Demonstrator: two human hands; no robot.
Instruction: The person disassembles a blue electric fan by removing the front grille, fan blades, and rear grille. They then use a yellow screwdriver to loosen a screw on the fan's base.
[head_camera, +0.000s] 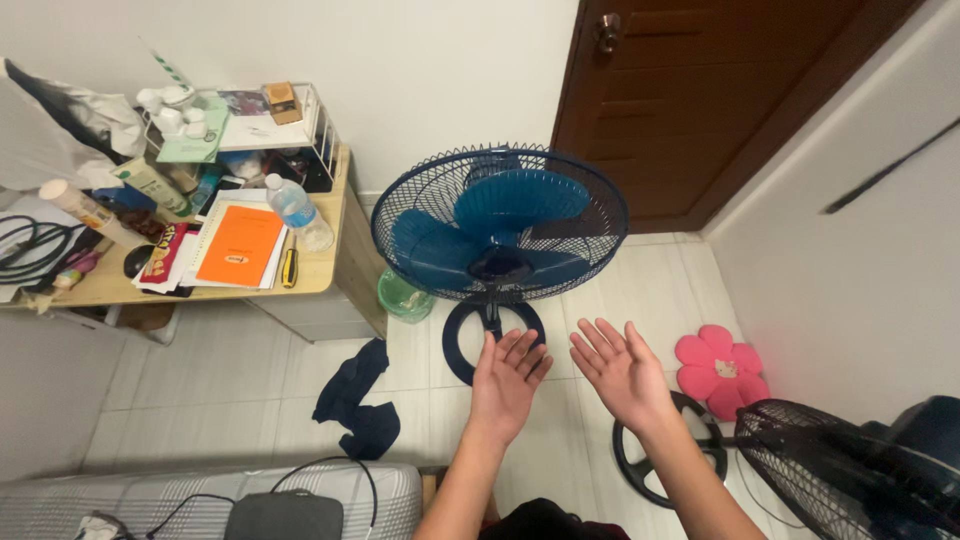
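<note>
I hold both hands out over the pale tiled floor (250, 380), palms up and empty. My left hand (508, 378) has its grip fully spread, fingers straight and close together, holding nothing. My right hand (618, 368) is just beside it, its grip equally wide, fingers fanned, touching nothing.

Nearest to them is the dark blue pedestal fan with a round wire cage (500, 222). It stands on the floor just beyond my fingertips, tilted back so the cage faces up at me, with its round base (462, 345) partly hidden behind my left hand. The cage looks closed and whole, with the blades inside; I judge the fan untouched so far, with everything on it yet to be handled.

A second dark fan (850, 470) sits at my right, near a pink flower-shaped cushion (720, 368). A dark blue cloth (355, 400) lies crumpled on the floor at my left. The wooden table (320, 275) in the far left corner carries an orange notebook (240, 245) and a clear plastic bottle (298, 212) near its right edge.
</note>
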